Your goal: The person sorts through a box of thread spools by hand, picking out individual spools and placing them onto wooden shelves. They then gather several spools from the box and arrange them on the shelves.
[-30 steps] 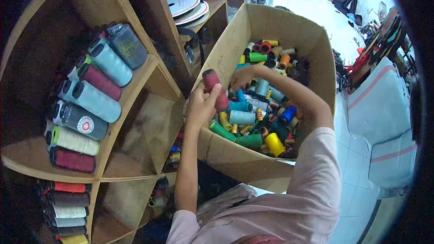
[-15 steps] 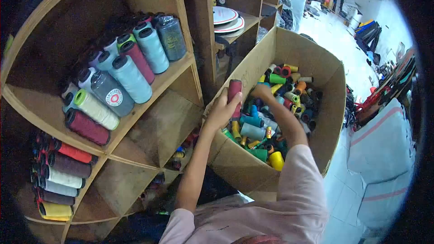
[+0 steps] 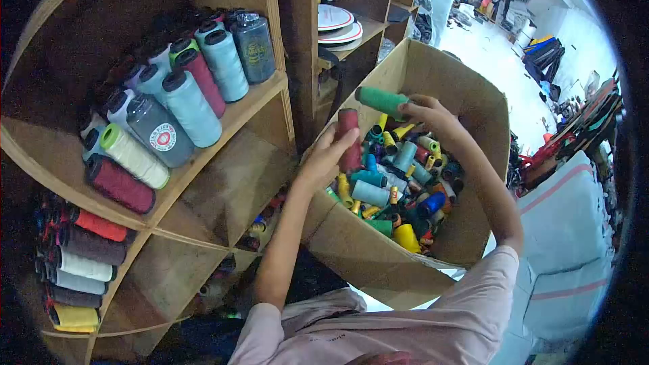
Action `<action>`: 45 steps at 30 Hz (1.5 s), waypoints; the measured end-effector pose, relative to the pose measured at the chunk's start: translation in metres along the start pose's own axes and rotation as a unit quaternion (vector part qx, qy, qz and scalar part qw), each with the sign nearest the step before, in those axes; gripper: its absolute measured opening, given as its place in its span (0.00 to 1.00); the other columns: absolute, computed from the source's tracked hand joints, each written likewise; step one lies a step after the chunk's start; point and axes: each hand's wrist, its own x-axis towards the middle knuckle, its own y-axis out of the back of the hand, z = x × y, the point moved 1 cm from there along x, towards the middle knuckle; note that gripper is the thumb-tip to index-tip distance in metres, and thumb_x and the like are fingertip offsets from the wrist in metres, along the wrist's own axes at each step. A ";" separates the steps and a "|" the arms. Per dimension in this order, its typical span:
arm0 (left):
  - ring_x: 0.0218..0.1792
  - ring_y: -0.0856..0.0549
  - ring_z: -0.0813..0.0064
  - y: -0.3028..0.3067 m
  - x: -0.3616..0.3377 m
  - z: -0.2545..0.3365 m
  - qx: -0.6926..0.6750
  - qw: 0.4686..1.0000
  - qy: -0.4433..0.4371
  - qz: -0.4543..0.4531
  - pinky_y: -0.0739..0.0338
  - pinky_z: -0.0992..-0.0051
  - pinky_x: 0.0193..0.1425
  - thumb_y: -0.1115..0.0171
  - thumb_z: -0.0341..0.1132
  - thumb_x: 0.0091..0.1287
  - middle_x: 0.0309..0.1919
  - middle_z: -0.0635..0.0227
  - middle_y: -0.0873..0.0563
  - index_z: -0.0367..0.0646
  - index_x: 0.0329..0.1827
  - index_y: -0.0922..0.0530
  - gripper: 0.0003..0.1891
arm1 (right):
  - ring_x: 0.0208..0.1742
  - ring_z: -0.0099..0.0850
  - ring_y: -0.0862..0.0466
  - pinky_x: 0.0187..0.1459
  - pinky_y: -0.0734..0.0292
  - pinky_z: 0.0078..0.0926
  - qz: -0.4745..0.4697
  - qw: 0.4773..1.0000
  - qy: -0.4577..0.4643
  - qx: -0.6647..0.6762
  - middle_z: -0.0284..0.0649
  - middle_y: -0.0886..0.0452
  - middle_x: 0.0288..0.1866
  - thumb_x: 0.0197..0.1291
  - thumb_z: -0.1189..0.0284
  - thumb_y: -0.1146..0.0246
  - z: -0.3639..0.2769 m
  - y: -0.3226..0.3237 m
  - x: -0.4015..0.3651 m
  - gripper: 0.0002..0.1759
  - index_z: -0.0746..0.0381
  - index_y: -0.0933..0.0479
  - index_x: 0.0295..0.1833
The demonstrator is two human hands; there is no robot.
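Over the near left edge of a cardboard box [image 3: 466, 88], my left hand [image 3: 329, 155] is closed around a dark red thread spool [image 3: 349, 140], which stands roughly upright. My right hand [image 3: 429, 113] grips one end of a green thread spool [image 3: 380, 102], held tilted above the box. Beneath both hands lies a jumble of spools, among them a pale grey-blue one [image 3: 370, 193], a yellow one [image 3: 407, 237] and a blue one [image 3: 430, 204].
A wooden shelf [image 3: 223, 125] on the left holds rows of upright and lying spools. White round discs [image 3: 336, 18] rest on a shelf behind the box. White sacks with red stripes [image 3: 564, 213] stand at the right.
My right hand has come up out of the spool pile and now holds the green spool. Some spools in the box have shifted, and a blue one shows. My left hand keeps the dark red spool.
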 end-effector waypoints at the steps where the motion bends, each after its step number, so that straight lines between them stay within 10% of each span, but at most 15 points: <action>1: 0.42 0.16 0.78 -0.002 0.000 0.005 0.001 1.000 0.002 0.002 0.20 0.72 0.51 0.39 0.46 0.74 0.44 0.70 0.18 0.42 0.60 0.27 0.20 | 0.53 0.30 0.18 0.50 0.22 0.29 -0.018 0.996 -0.022 0.085 0.42 0.20 0.58 0.63 0.55 0.35 -0.005 -0.012 -0.012 0.37 0.68 0.31 0.69; 7: 0.59 0.21 0.71 -0.021 0.022 0.017 -0.241 0.969 -0.011 0.058 0.24 0.66 0.64 0.41 0.48 0.75 0.58 0.66 0.22 0.46 0.67 0.31 0.23 | 0.54 0.29 0.21 0.55 0.28 0.31 -0.065 0.943 -0.052 0.323 0.36 0.24 0.60 0.65 0.60 0.34 -0.003 -0.069 -0.037 0.31 0.57 0.34 0.69; 13: 0.62 0.20 0.63 -0.016 0.022 0.013 -0.282 0.958 0.049 0.008 0.25 0.57 0.69 0.50 0.55 0.77 0.62 0.60 0.21 0.45 0.69 0.32 0.27 | 0.48 0.26 0.18 0.49 0.27 0.25 -0.065 0.991 0.036 0.110 0.39 0.16 0.47 0.61 0.54 0.29 -0.016 -0.063 -0.036 0.34 0.63 0.29 0.65; 20: 0.66 0.24 0.50 -0.008 0.011 0.017 -0.444 0.892 0.062 -0.058 0.32 0.29 0.66 0.38 0.47 0.70 0.64 0.54 0.23 0.51 0.68 0.31 0.26 | 0.40 0.23 0.20 0.42 0.25 0.23 -0.103 0.986 0.128 -0.016 0.35 0.17 0.40 0.65 0.45 0.36 0.004 -0.037 0.020 0.32 0.65 0.20 0.56; 25: 0.64 0.23 0.51 0.005 0.017 0.004 -0.432 0.900 0.062 -0.007 0.32 0.33 0.68 0.38 0.45 0.69 0.62 0.54 0.22 0.46 0.64 0.29 0.24 | 0.40 0.31 0.16 0.44 0.21 0.29 0.083 0.994 0.066 0.014 0.41 0.14 0.42 0.64 0.46 0.38 0.076 -0.024 0.102 0.31 0.65 0.19 0.53; 27: 0.65 0.26 0.43 0.011 0.018 -0.001 -0.430 0.901 0.042 0.038 0.31 0.39 0.69 0.37 0.48 0.69 0.65 0.49 0.25 0.43 0.67 0.32 0.29 | 0.47 0.40 0.13 0.46 0.19 0.35 0.087 0.954 0.024 -0.286 0.46 0.13 0.47 0.59 0.49 0.36 0.150 -0.023 0.154 0.29 0.64 0.17 0.52; 31: 0.68 0.29 0.41 0.010 0.015 0.006 -0.449 0.893 0.012 -0.025 0.33 0.40 0.71 0.37 0.47 0.68 0.67 0.48 0.26 0.40 0.70 0.34 0.32 | 0.51 0.43 0.13 0.50 0.18 0.42 -0.031 0.882 -0.110 -0.457 0.44 0.13 0.51 0.53 0.51 0.33 0.239 -0.041 0.167 0.25 0.56 0.15 0.51; 35: 0.69 0.29 0.42 0.006 0.013 0.011 -0.497 0.865 0.036 -0.064 0.34 0.40 0.71 0.41 0.49 0.70 0.68 0.48 0.27 0.40 0.72 0.35 0.33 | 0.56 0.44 0.17 0.49 0.21 0.44 0.159 0.826 -0.117 -0.528 0.43 0.13 0.51 0.48 0.48 0.30 0.288 -0.090 0.174 0.26 0.54 0.14 0.48; 40: 0.66 0.25 0.49 0.012 0.009 0.003 -0.434 0.900 0.028 0.031 0.33 0.39 0.70 0.43 0.52 0.70 0.66 0.51 0.25 0.41 0.69 0.32 0.31 | 0.51 0.42 0.13 0.50 0.22 0.49 0.125 0.883 -0.094 -0.442 0.42 0.12 0.50 0.52 0.58 0.35 0.270 -0.096 0.164 0.18 0.54 0.13 0.45; 45: 0.65 0.24 0.50 0.003 -0.002 0.011 -0.374 0.925 0.061 0.005 0.32 0.37 0.68 0.42 0.57 0.68 0.64 0.51 0.23 0.42 0.69 0.33 0.34 | 0.45 0.41 0.11 0.48 0.20 0.37 0.139 0.951 -0.144 -0.236 0.47 0.12 0.44 0.51 0.42 0.35 0.206 -0.043 0.148 0.34 0.64 0.13 0.44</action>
